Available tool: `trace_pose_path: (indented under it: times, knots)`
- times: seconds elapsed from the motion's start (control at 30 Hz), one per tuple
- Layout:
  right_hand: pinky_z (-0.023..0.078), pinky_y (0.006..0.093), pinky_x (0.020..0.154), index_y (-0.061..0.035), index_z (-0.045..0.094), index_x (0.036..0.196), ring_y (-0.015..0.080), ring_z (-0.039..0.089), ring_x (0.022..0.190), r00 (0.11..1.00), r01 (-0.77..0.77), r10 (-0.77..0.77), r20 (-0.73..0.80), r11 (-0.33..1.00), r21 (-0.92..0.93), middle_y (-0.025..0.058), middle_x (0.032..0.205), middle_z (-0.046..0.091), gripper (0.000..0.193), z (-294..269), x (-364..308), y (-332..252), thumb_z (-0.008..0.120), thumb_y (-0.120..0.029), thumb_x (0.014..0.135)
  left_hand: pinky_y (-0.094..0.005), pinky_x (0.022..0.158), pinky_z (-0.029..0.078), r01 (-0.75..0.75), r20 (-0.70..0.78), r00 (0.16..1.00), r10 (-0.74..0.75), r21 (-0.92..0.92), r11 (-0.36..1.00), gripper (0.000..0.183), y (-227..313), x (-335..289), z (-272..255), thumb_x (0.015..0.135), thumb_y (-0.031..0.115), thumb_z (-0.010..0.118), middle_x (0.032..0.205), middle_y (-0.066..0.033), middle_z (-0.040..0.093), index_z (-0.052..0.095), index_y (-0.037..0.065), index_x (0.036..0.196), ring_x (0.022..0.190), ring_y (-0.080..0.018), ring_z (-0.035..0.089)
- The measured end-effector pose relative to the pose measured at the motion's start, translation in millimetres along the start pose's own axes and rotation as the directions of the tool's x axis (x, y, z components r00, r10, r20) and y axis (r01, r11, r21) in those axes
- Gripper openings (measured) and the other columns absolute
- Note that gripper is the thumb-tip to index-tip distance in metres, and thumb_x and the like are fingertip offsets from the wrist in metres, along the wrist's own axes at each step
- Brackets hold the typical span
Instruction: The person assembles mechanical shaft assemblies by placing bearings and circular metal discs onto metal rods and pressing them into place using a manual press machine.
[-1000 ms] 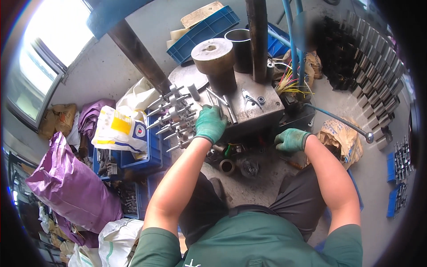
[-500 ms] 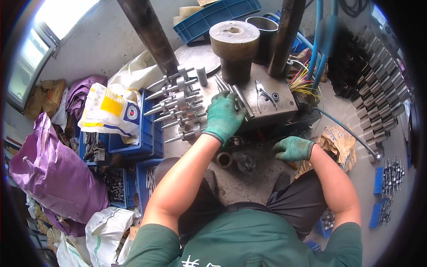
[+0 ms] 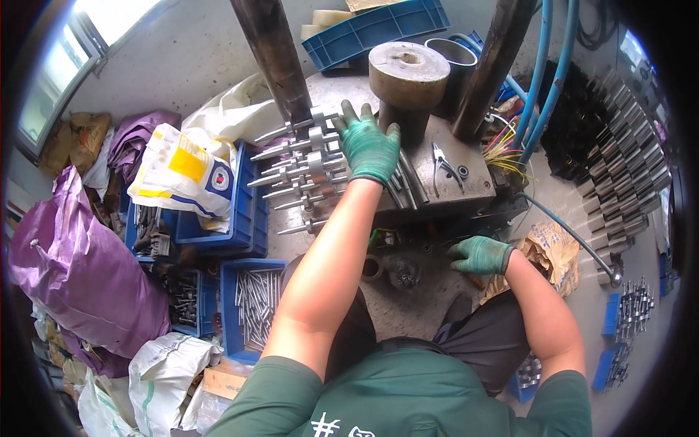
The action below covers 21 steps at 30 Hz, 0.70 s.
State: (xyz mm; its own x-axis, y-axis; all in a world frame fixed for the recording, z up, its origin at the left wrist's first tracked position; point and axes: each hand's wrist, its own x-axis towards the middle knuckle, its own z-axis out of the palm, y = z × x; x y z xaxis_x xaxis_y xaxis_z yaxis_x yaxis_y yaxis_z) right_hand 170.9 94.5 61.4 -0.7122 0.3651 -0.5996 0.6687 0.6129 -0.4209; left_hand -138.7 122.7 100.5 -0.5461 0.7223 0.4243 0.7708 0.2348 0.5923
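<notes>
My left hand (image 3: 369, 148), in a green glove, reaches over the metal block (image 3: 448, 191) with its fingers spread. It is beside a row of steel shafts with thick collars (image 3: 315, 162), and I see nothing gripped in it; what lies under the palm is hidden. Several loose steel rods (image 3: 416, 177) lie on the block by its wrist. My right hand (image 3: 482, 256), also gloved in green, hovers lower down in front of the block. Its fingers are loosely bent and apart, with nothing visible in them. Pliers (image 3: 438, 169) and a small ring (image 3: 463, 172) rest on the block's right side.
A heavy round press head (image 3: 409, 69) stands between two dark columns (image 3: 271, 58). Blue bins are at the left, one full of metal pins (image 3: 256, 306), near a purple sack (image 3: 87, 269). Blue hoses (image 3: 542, 73) and stacked metal tubes (image 3: 619, 153) are at the right.
My left hand has moved forward and off the loose rods, toward the short upright cylinder, which it now hides. The view has shifted slightly. My right hand stays about where it was.
</notes>
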Motion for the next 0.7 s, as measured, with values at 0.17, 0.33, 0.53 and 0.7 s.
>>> trace_pose_path:
  times: [0.17, 0.33, 0.53, 0.7]
  knots:
    - [0.051, 0.0465, 0.108, -0.0042, 0.068, 0.137, 0.0402, 0.066, 0.123, 1.000, -0.018, 0.018, -0.012, 1.000, 0.001, 0.0242, 0.129, 0.071, 0.056, 5, -11, 14, 0.064, -0.041, 0.095, -0.0510, 0.120, 0.039, -0.043, 0.015, 0.999, 0.042, 0.060, 0.997, 0.062, -1, -4, 0, 0.088, 0.030, 0.080, 0.158, -0.0177, 0.045, 0.063, 0.004, 0.141, 0.147, -0.0451, 0.037]
    - [0.052, 0.0463, 0.107, -0.0051, 0.069, 0.135, 0.0396, 0.067, 0.122, 0.999, -0.037, 0.037, -0.018, 0.999, 0.025, 0.0230, 0.129, 0.072, 0.054, 3, -17, 15, 0.065, -0.040, 0.095, -0.0496, 0.105, 0.053, -0.136, 0.088, 0.988, 0.125, 0.133, 0.982, 0.044, -3, -7, -5, 0.085, 0.013, 0.077, 0.143, -0.0194, 0.059, 0.074, 0.012, 0.128, 0.130, -0.0399, 0.056]
    - [0.052, 0.0460, 0.106, -0.0056, 0.070, 0.134, 0.0393, 0.068, 0.121, 0.998, -0.043, 0.043, -0.051, 0.999, 0.002, 0.0227, 0.128, 0.072, 0.053, 3, -19, 11, 0.064, -0.040, 0.094, -0.0491, 0.098, 0.058, -0.034, 0.313, 0.950, -0.026, 0.187, 0.982, 0.038, -8, -7, 6, 0.088, 0.012, 0.069, 0.132, -0.0198, 0.063, 0.067, 0.011, 0.126, 0.123, -0.0421, 0.060]
    - [0.052, 0.0459, 0.106, -0.0052, 0.070, 0.134, 0.0394, 0.068, 0.121, 0.998, -0.046, 0.046, -0.041, 0.999, -0.010, 0.0227, 0.128, 0.072, 0.054, 4, -19, 18, 0.064, -0.040, 0.094, -0.0497, 0.100, 0.057, -0.029, 0.328, 0.945, -0.017, 0.137, 0.990, 0.035, -19, -9, 10, 0.087, 0.012, 0.072, 0.131, -0.0190, 0.061, 0.069, 0.010, 0.122, 0.120, -0.0405, 0.064]
